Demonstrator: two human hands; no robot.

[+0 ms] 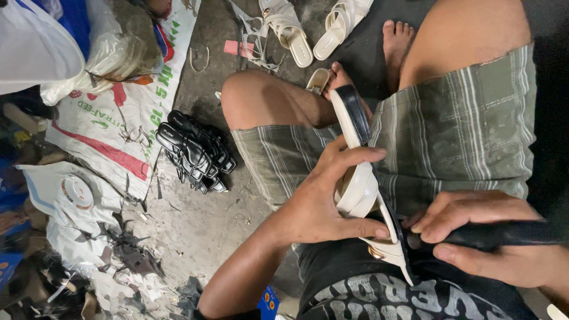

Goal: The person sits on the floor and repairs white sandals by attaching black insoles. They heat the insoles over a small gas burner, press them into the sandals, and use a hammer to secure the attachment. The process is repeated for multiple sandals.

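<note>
the left hand [323, 198] is gripping a cream sandal [363, 178] with a black sole, fingers curling over the top edge and the thumb pressing along its underside near the strap. the sandal is lying lengthwise over the person's lap, toe end pointing away toward the knees, resting against the plaid shorts [450, 136]. the right hand [483, 237] is closing around a black handle [504, 234] of some tool (the working end is hidden behind the sandal, so its kind is not clear), with the fingertips sitting just beside the sandal's heel end. on the dirty floor [201, 219] to the left, a pile of black soles [192, 151] is lying near a printed sack [112, 130]. two more cream sandals [314, 26] are sitting farther off, near a bare foot [396, 41].
</note>
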